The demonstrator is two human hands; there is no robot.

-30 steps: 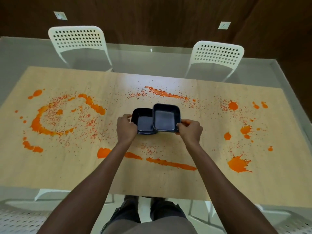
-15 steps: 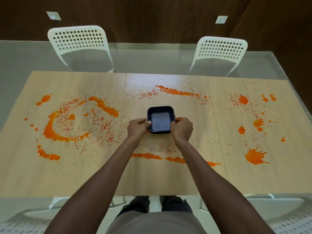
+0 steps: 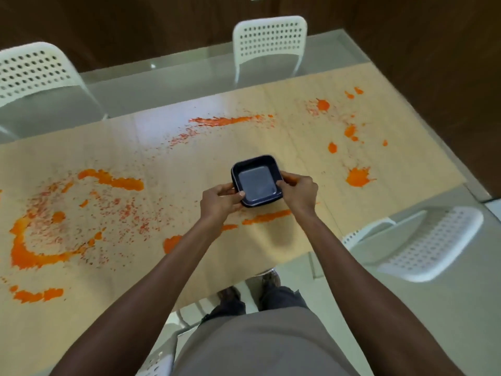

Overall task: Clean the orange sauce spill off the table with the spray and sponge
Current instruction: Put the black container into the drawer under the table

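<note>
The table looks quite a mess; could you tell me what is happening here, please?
A person holds a stack of dark square dishes between the left hand and right hand over the table. Orange sauce lies in streaks and splatters across the table, none of it visibly wiped. No spray or sponge is in view. White chairs stand around.

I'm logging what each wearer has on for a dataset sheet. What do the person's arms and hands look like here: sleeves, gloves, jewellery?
Both forearms are bare up to the frame's edge: no sleeves show. The left hand and right hand wear no gloves, and no rings, watch or wristbands are visible. Fingernails look short and unpainted. Lower down, a grey-brown top and dark trousers show.
</note>
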